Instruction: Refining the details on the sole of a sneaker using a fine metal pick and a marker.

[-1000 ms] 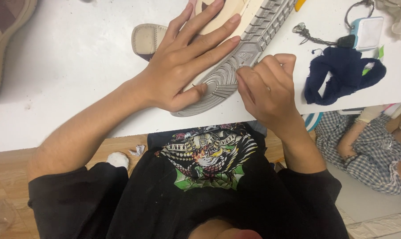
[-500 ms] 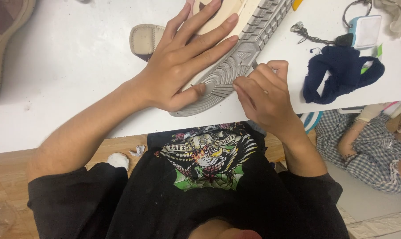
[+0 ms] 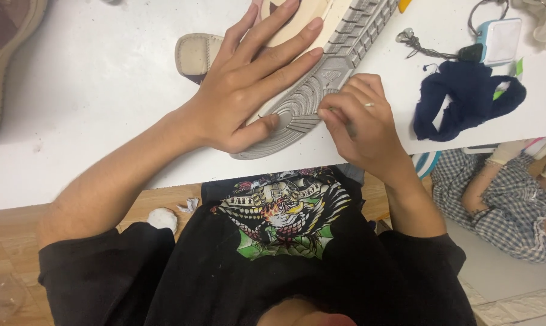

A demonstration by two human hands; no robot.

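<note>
The left hand [image 3: 249,90] lies spread flat on the grey-soled shoe [image 3: 321,78] at upper centre; the right hand [image 3: 360,127], fingers pinched narrow, touches its sole edge.

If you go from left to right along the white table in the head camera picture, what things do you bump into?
Tan shoe at the left edge → left hand pressing on the grey-soled shoe → right hand at the sole's edge → dark blue cloth.
</note>
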